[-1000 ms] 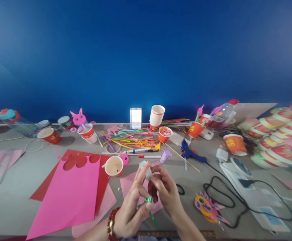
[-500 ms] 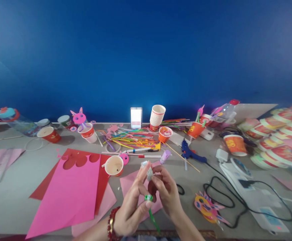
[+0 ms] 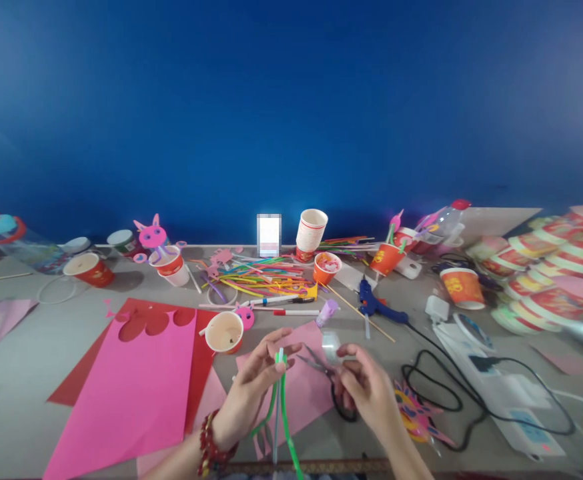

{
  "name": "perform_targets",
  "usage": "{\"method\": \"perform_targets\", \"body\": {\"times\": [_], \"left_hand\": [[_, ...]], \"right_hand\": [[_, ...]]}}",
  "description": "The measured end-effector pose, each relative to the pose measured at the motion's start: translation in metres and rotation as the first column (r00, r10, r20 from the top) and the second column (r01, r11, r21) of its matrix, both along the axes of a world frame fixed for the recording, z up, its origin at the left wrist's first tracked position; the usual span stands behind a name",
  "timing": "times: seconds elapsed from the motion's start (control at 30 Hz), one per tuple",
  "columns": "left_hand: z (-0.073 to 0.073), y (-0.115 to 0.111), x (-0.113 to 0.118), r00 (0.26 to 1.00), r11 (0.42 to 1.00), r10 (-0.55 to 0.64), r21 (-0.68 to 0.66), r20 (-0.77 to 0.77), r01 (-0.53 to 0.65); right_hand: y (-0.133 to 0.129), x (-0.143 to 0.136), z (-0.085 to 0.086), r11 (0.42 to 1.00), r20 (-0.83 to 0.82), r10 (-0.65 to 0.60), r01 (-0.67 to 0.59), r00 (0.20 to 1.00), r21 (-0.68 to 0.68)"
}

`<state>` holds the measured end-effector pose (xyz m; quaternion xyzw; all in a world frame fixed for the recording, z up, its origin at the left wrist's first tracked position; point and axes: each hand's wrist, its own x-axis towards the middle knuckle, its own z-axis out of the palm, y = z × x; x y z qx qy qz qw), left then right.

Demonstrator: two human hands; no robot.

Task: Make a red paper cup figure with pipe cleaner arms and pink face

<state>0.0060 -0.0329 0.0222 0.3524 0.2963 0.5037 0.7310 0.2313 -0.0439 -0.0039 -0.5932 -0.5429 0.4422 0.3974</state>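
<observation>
My left hand (image 3: 251,377) pinches a bent green pipe cleaner (image 3: 287,427) at its top, together with a pale thin stick (image 3: 276,433). Both ends of the green piece hang below the fingers, beside a small pink cutout (image 3: 261,445). To the right, my right hand (image 3: 369,387) grips a small roll of clear tape (image 3: 330,347) by its edge, with the fingers curled. Between the hands, scissors (image 3: 316,363) lie with blades apart on pale pink paper (image 3: 304,407); the right hand partly covers their dark handles.
Pink paper (image 3: 136,387) with round cut-outs lies on red paper at left. A paper cup (image 3: 224,333) stands near the left hand. Behind are a pile of pipe cleaners (image 3: 256,277) and a blue glue gun (image 3: 379,307). Its black cord loops toward a power strip (image 3: 501,393) at right.
My hands have moved apart. The tape roll has gone right with my right hand, uncovering the scissors. The green pipe cleaner is now raised in my left hand, hanging in full view.
</observation>
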Motion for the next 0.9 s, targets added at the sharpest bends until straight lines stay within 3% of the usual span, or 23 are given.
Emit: {"method": "perform_targets", "body": {"times": [0.13, 0.23, 0.33, 0.43, 0.57, 0.73, 0.9], "left_hand": [[-0.006, 0.006, -0.002, 0.998, 0.99, 0.069, -0.12, -0.004, -0.069], [-0.007, 0.007, -0.001, 0.996, 0.98, 0.075, -0.19, 0.042, -0.066], [-0.006, 0.006, 0.002, 0.995, 0.982, 0.084, -0.173, 0.062, -0.072], [-0.005, 0.005, 0.005, 0.994, 0.99, 0.097, -0.106, 0.052, -0.091], [-0.005, 0.003, 0.006, 0.994, 0.994, 0.111, 0.016, 0.012, -0.111], [-0.005, -0.001, 0.004, 0.984, 0.973, 0.158, 0.184, -0.086, -0.14], [-0.009, -0.002, 0.001, 0.947, 0.953, 0.186, 0.284, -0.262, -0.108]], "right_hand": [[0.01, 0.034, -0.014, 0.963, 0.461, -0.164, 0.04, 0.872, 0.266], [0.013, 0.033, -0.012, 0.929, 0.537, -0.238, 0.028, 0.81, 0.369], [0.007, 0.007, 0.003, 0.913, 0.423, -0.191, 0.003, 0.885, 0.407], [-0.001, -0.027, 0.025, 0.91, 0.232, -0.04, -0.06, 0.972, 0.41], [-0.005, -0.058, 0.046, 0.874, 0.058, 0.072, -0.091, 0.996, 0.476], [-0.004, -0.068, 0.048, 0.867, 0.008, 0.101, -0.092, 0.995, 0.49], [-0.002, -0.068, 0.044, 0.929, -0.083, 0.137, -0.099, 0.987, 0.356]]}}
